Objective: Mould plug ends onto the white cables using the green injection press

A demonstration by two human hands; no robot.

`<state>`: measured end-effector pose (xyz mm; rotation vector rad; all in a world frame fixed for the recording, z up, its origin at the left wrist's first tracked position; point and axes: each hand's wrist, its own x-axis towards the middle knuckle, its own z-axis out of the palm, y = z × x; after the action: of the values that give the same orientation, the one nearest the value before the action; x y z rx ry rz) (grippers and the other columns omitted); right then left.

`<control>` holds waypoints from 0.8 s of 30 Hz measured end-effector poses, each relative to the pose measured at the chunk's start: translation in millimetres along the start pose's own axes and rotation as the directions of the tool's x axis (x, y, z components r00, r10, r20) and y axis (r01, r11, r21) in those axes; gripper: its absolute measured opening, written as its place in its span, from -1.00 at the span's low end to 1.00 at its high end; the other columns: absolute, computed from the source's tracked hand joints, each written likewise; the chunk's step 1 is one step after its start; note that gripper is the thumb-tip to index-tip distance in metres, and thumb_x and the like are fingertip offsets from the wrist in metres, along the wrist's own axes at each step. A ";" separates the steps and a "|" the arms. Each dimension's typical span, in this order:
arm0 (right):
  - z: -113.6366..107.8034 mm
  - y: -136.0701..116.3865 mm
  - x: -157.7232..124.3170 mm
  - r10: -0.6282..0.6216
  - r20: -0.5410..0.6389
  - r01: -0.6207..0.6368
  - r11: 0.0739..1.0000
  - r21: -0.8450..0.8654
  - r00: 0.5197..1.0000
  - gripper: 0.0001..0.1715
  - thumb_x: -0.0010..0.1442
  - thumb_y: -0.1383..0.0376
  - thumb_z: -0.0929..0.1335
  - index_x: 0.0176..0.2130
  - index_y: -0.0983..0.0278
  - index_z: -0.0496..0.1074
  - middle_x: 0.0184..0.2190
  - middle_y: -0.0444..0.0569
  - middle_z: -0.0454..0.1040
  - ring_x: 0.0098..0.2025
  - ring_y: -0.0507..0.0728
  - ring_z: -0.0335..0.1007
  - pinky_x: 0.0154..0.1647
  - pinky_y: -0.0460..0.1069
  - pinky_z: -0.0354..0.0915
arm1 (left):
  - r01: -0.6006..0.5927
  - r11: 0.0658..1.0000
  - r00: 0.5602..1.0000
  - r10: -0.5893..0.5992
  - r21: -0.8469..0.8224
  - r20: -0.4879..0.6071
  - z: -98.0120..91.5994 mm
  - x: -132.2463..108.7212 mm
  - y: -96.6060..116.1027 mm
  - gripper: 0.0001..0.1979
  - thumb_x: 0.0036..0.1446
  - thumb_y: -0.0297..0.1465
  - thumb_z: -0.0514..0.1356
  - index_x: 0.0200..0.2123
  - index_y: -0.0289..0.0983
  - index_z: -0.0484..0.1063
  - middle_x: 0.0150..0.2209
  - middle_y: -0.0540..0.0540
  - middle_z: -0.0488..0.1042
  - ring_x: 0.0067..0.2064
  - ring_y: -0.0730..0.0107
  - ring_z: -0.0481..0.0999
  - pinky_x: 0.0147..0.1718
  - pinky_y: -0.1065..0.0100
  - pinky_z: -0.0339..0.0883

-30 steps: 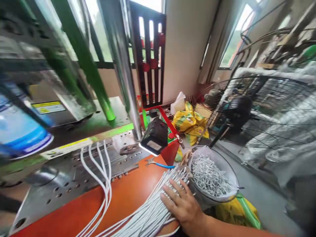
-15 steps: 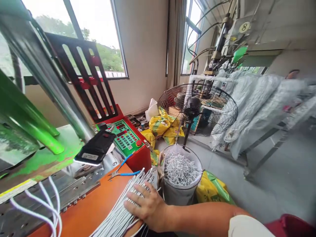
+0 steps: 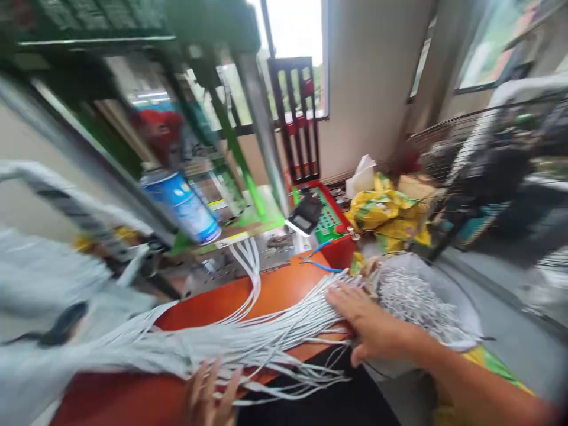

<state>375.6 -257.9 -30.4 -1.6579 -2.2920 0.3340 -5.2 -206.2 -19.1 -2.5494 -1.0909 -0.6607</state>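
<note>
White cords (image 3: 270, 338) beneath the outstretched, unclenched right hand (image 3: 364, 319) and beside the loosely splayed left hand (image 3: 209, 401), its grip unclear.

left hand (image 3: 209, 405): cut by bottom edge | fan (image 3: 494, 171): blurred, cut right

Just beyond the right hand's fingers (image 3: 344, 297) lie blue-handled pliers (image 3: 327, 268), and farther past the fingers stands a red control box (image 3: 344, 251), a black device (image 3: 306, 216) beside it. Yellow bags (image 3: 373, 210) sit beyond and right of those fingers, near a blurred wire-caged fan (image 3: 497, 170); a blue can (image 3: 184, 207) is well off to their left.
</note>
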 end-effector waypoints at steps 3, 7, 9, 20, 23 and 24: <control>-30.2 25.5 31.7 -0.042 0.039 0.037 0.990 0.134 0.998 0.28 0.01 0.10 0.60 0.49 0.15 -0.01 0.43 0.17 0.16 0.43 0.38 0.12 0.35 0.25 0.25 | -0.137 0.987 0.990 0.132 -0.089 -0.055 12.7 -18.2 -17.6 -0.68 0.13 -0.62 0.24 -0.13 -0.11 0.53 0.01 -0.07 0.58 0.10 0.17 0.53 0.14 0.11 0.41; -52.5 -9.1 98.2 -0.101 0.174 0.027 0.922 0.385 0.979 0.02 0.14 -0.06 0.51 0.41 0.17 0.17 0.34 0.15 0.31 0.32 0.35 0.30 0.29 0.16 0.31 | -0.132 0.925 0.968 0.197 -0.355 0.152 17.6 5.6 -29.9 -0.90 0.19 -0.55 0.20 -0.32 -0.24 0.38 -0.14 -0.13 0.54 -0.07 0.24 0.50 -0.07 0.21 0.39; -51.5 -45.9 128.9 -0.189 0.327 0.022 0.891 0.453 0.926 0.07 0.03 -0.19 0.53 0.34 0.20 0.28 0.27 0.16 0.37 0.27 0.38 0.33 0.25 0.18 0.33 | -0.026 0.861 0.948 0.183 -0.509 0.261 13.7 30.3 -35.4 -0.83 0.21 -0.48 0.22 -0.41 -0.25 0.29 -0.27 -0.09 0.49 -0.20 0.30 0.44 -0.21 0.28 0.32; -5.9 -41.2 207.9 -0.342 0.491 -0.399 0.306 0.864 0.801 -0.49 0.35 -0.10 0.34 -0.23 0.32 0.40 -0.44 -0.02 0.56 -0.57 0.02 0.44 -0.58 -0.12 0.22 | 0.292 0.628 0.870 0.139 -0.721 0.473 22.7 178.2 -76.1 -0.69 0.37 -0.35 0.18 0.13 -0.24 0.37 0.03 -0.14 0.54 0.03 0.28 0.53 0.05 0.31 0.34; -6.9 -23.7 207.1 -0.374 0.503 -0.446 0.234 0.864 0.779 -0.47 0.37 -0.07 0.34 -0.31 0.35 0.41 -0.52 -0.01 0.54 -0.65 -0.03 0.36 -0.65 -0.17 0.12 | -0.046 0.760 0.816 0.403 -0.648 0.414 41.9 182.7 -79.2 -0.59 0.36 -0.21 0.20 0.16 -0.32 0.35 0.05 -0.26 0.52 0.10 0.11 0.50 0.16 0.16 0.28; -8.9 -22.0 204.8 -0.375 0.510 -0.460 0.218 0.860 0.775 -0.47 0.37 -0.07 0.35 -0.31 0.35 0.40 -0.54 -0.04 0.53 -0.68 -0.06 0.32 -0.67 -0.18 0.08 | -0.122 0.809 0.793 0.428 -0.576 0.434 47.7 177.3 -85.7 -0.59 0.34 -0.14 0.21 0.06 -0.33 0.41 -0.05 -0.26 0.55 0.03 0.07 0.53 0.13 0.11 0.29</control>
<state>299.2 -69.9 5.9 -0.8426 -1.4603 2.1770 53.6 -21.1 38.7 -3.4359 -0.6731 -0.1308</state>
